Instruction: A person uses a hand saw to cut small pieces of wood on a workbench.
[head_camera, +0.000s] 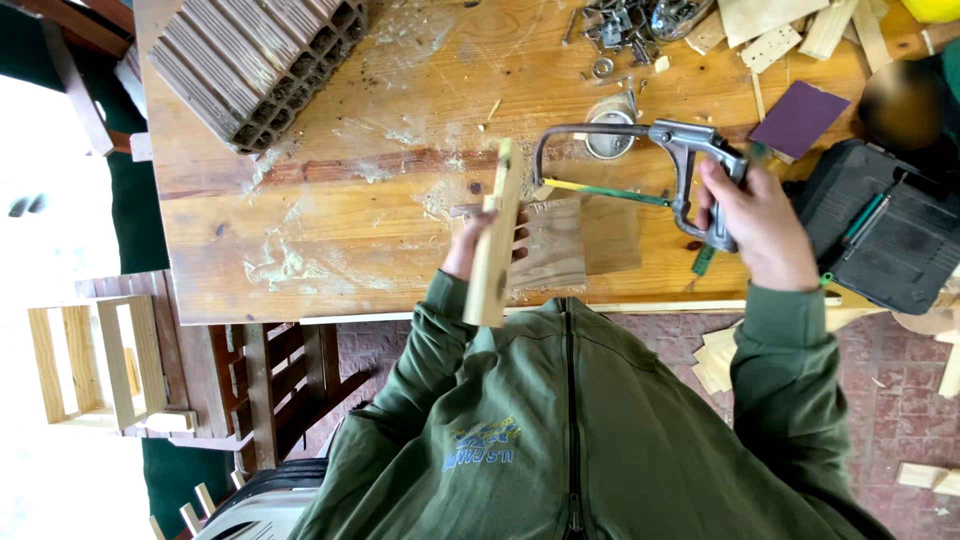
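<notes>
A: From the head camera, your left hand (478, 243) is closed around a pale wooden strip (493, 240), holding it on edge over the bench edge. Your right hand (757, 222) is wrapped tight on the pistol grip of a metal hacksaw (640, 165), its thin blade reaching left to just beside the strip.

B: So which step am I in?

A: It reads as lining up a cut: the blade sits near the strip, though I cannot tell whether it touches. A flat wooden block (560, 240) lies under the strip, right of your left hand. Going on would call for a steady left grip and the blade square across the wood.

B: Any packages or labels about?

A: No printed labels on the workbench (300, 200). Just beyond your right hand lies a purple square sheet (800, 118); to its right sits a black moulded case (880, 235). Far beyond your left hand rests a ribbed hollow brick (255, 60), and a heap of metal hardware (630, 25) lies above the saw.
</notes>
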